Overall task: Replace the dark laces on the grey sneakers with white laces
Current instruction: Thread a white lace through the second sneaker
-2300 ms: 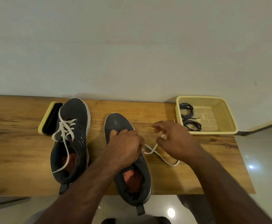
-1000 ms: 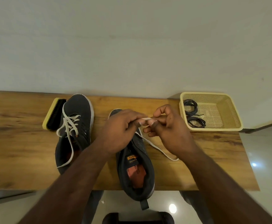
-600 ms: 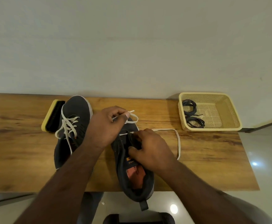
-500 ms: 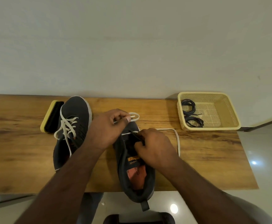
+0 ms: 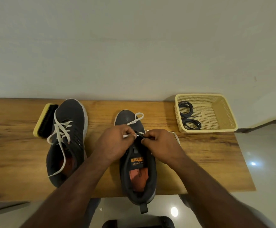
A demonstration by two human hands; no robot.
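Hands met over the front of the right-hand grey sneaker (image 5: 138,163), which lay on the wooden bench (image 5: 199,158) with its heel hanging past the near edge. The left hand (image 5: 116,143) pinched the white lace (image 5: 136,119) between curled fingertips, a loop of it lying over the toe. The right hand (image 5: 161,143), fingers curled, pinched the sneaker's upper by the eyelets, close to the left hand's fingertips; more lace trailed on the wood past its knuckles. The other grey sneaker (image 5: 68,140) lay well to the left, loosely threaded with its own white lace (image 5: 61,134), a shoe brush (image 5: 44,121) touching its far side. Coiled dark laces (image 5: 189,116) lay in the yellow basket (image 5: 222,111) at the bench's far right corner.
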